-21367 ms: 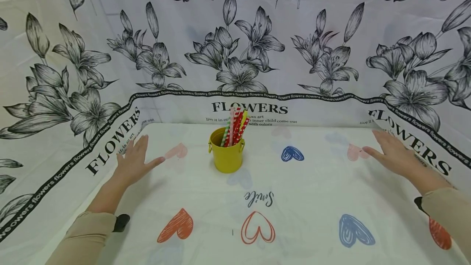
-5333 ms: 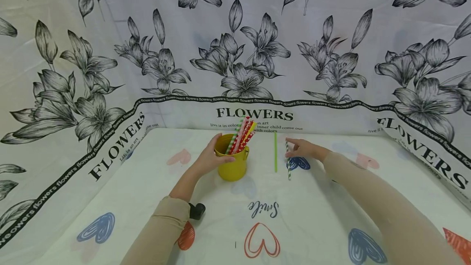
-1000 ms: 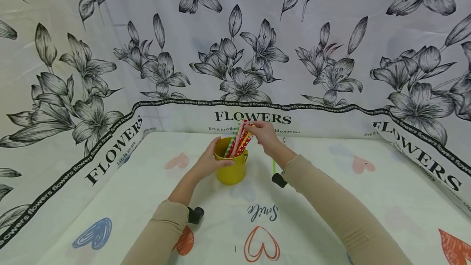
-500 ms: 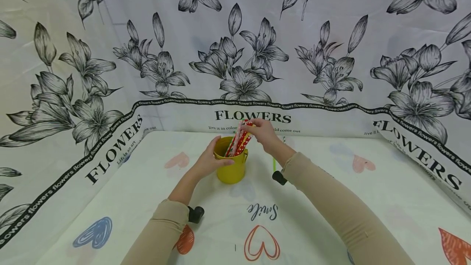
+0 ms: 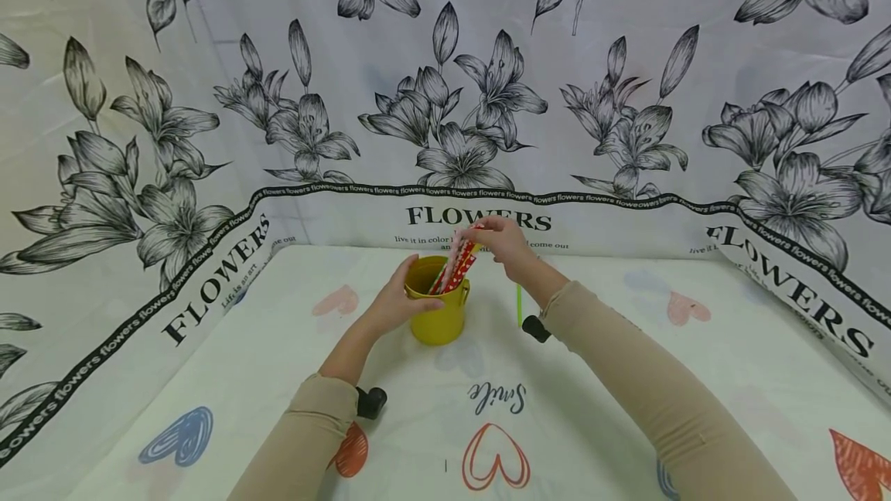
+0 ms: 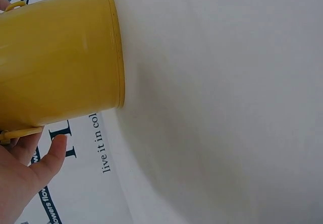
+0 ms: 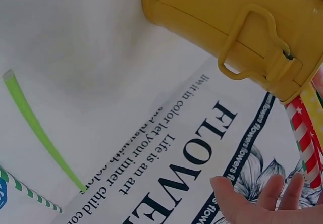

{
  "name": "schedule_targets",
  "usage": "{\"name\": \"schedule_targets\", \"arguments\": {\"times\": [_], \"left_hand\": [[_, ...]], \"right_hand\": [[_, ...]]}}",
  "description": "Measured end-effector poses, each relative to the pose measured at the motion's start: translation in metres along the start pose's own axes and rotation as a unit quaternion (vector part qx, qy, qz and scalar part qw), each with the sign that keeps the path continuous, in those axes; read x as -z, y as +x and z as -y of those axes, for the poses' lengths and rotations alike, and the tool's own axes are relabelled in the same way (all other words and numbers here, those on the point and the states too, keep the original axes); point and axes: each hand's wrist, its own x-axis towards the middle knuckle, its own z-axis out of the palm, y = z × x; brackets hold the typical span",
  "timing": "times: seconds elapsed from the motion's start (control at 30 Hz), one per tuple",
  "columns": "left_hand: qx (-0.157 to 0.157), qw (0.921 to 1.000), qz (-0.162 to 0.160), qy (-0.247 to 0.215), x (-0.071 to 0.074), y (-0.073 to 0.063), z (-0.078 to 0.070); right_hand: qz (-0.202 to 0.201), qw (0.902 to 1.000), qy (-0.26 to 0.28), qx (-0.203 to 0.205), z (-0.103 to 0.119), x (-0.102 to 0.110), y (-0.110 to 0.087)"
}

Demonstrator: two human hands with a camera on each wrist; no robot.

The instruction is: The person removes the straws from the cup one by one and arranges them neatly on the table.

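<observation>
A yellow bucket (image 5: 437,323) with several patterned paper straws (image 5: 459,273) leaning in it stands on the table. My left hand (image 5: 393,304) grips the bucket by its left side, thumb toward the front. In the left wrist view the bucket's wall (image 6: 60,62) fills the upper left, with a few fingers (image 6: 49,163) below it. Over the bucket, my right hand (image 5: 504,246) pinches at the straw tops; which straw it holds is hard to tell. The right wrist view shows a red-and-white striped straw (image 7: 306,146) near this hand's outer fingers; its pinching fingertips are out of view.
Right of the bucket lies a plain green straw (image 5: 519,308), partly behind the right hand. Beside it is a green-and-white striped straw (image 7: 33,194), seen in the right wrist view. A flower-printed cloth (image 5: 313,45) hangs behind the white, heart-printed tablecloth (image 5: 390,424).
Earlier my right hand set the striped straw beside the green one; since then it has moved left to the straws in the bucket. In the last second it rises slightly and the straws shift.
</observation>
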Motion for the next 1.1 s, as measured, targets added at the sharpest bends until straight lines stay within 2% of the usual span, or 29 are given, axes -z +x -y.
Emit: {"name": "schedule_targets", "arguments": {"times": [0.33,0.6,0.87,1.0,1.1], "left_hand": [[0.003,1.0000,0.001,0.001,0.002,0.000,-0.002],[-0.003,1.0000,0.005,0.001,0.003,0.001,-0.001],[-0.005,1.0000,0.007,0.002,0.001,-0.001,0.001],[-0.001,1.0000,0.006,0.002,0.001,-0.001,0.001],[-0.001,1.0000,0.005,0.005,0.000,0.000,0.001]], "right_hand": [[0.004,0.9993,0.017,0.035,0.008,0.005,0.001],[0.006,0.9993,0.008,0.037,0.008,0.005,0.002],[0.004,0.9960,0.002,0.089,0.011,0.007,0.001],[-0.016,0.9947,-0.006,0.101,0.015,0.011,0.000],[-0.027,0.9915,0.013,0.127,0.019,0.018,-0.001]]}}
